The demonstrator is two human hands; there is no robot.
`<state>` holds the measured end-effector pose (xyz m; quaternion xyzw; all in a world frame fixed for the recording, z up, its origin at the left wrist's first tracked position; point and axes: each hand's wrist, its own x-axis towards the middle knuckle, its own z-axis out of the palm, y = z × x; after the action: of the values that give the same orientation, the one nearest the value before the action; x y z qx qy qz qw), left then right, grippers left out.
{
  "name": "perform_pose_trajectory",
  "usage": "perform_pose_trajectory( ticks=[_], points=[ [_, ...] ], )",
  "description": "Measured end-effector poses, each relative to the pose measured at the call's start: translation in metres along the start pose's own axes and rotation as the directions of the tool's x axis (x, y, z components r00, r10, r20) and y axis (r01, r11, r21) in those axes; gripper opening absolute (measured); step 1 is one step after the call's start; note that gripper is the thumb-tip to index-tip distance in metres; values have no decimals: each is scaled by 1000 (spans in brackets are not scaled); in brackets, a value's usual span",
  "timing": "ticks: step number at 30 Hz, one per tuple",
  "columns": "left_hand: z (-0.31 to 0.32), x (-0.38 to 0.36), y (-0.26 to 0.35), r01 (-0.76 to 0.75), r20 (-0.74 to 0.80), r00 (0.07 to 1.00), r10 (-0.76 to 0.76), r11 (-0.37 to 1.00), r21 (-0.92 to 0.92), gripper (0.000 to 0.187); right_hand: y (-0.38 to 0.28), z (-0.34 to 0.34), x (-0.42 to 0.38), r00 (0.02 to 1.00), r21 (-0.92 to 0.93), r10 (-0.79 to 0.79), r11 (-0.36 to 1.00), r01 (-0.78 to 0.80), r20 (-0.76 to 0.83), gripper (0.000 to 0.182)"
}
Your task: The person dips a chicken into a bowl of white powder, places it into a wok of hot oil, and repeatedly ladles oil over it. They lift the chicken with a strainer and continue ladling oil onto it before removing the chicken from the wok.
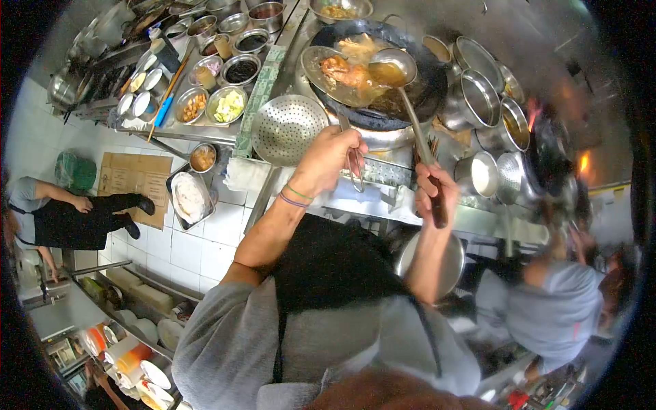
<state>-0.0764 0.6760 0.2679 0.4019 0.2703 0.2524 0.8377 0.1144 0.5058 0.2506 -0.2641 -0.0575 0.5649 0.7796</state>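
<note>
My left hand (pixel 333 156) is closed around the metal handle of a skimmer (pixel 316 72). The skimmer is over a large dark wok (pixel 434 89) and bears a browned piece of food (pixel 346 74), perhaps meat. My right hand (pixel 436 191) grips the dark handle of a ladle (pixel 414 117). The ladle's bowl holds amber liquid and sits beside the food, at the skimmer's right edge. Paler food (pixel 361 46) lies farther back in the wok. A perforated metal bowl (pixel 290 130) stands just left of my left hand.
Left of the wok are sauce bowls (pixel 241 70) and a bowl of chopped greens (pixel 226 105). Metal pots (pixel 478 99) crowd the right side, with a flame (pixel 584 162) beyond. A co-worker (pixel 547 307) stands close at right; another person (pixel 65 215) is at far left.
</note>
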Motion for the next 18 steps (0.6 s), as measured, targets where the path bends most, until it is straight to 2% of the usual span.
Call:
perform_pose_trajectory(
  ticks=[2, 3, 7, 10, 14, 15, 17, 18],
  points=[
    [-3, -1, -1, -14, 32, 999, 14, 1000, 3, 20, 9, 11, 3, 999, -87, -35, 995, 38, 37, 26],
    [-5, -1, -2, -18, 47, 999, 18, 1000, 4, 19, 13, 20, 4, 998, -192, -60, 980, 58, -2, 32],
    [-7, -2, -2, 7, 56, 998, -6, 1000, -17, 15, 25, 32, 10, 994, -445, -84, 890, 104, 65, 56],
    [-12, -1, -4, 29, 80, 997, -24, 998, -63, 23, 30, 41, 7, 998, -678, -65, 733, 61, 19, 57],
    [-12, -4, -5, 27, 80, 997, -20, 995, -97, 23, 25, 43, 4, 995, -749, -98, 659, 70, 7, 58],
    [-12, -5, -4, 31, 77, 997, -23, 994, -101, 23, 24, 37, 5, 993, -761, -118, 643, 81, 6, 57],
    [-10, -7, -6, 3, 37, 999, 1, 996, -86, 17, 29, 32, 6, 977, -846, -214, 520, 114, 0, 56],
    [-9, -8, -7, -10, 18, 1000, 12, 997, -79, 20, 31, 32, 5, 965, -883, -262, 452, 124, 2, 55]
  ],
)
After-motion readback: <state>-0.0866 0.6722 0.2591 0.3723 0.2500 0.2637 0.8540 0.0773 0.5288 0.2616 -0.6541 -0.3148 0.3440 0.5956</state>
